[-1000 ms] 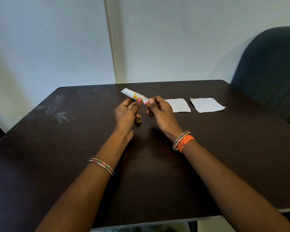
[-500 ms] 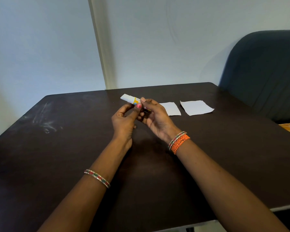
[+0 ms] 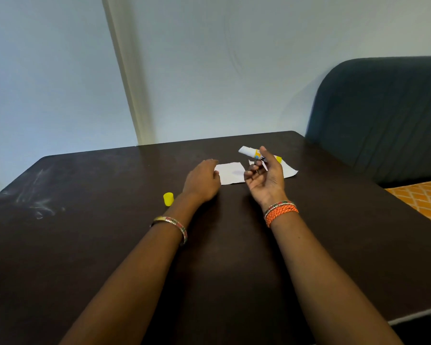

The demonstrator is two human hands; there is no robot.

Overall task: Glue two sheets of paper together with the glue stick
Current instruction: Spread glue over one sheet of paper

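Note:
My right hand holds the uncapped glue stick, a white tube with a yellow and orange label, raised above the table with its tip pointing left. Two white paper sheets lie side by side on the dark table: the left sheet and the right sheet, which is partly hidden behind my right hand. My left hand rests palm down on the table at the left edge of the left sheet, fingers relaxed. The yellow cap stands on the table left of my left wrist.
A dark blue chair back stands at the table's right side, with orange patterned fabric below it. A pale wall runs behind the table. White scuff marks show at the table's left.
The cap has come off the glue stick and now stands on the table. My left hand has let go of the stick and moved onto the left sheet; my right hand carried the stick rightward.

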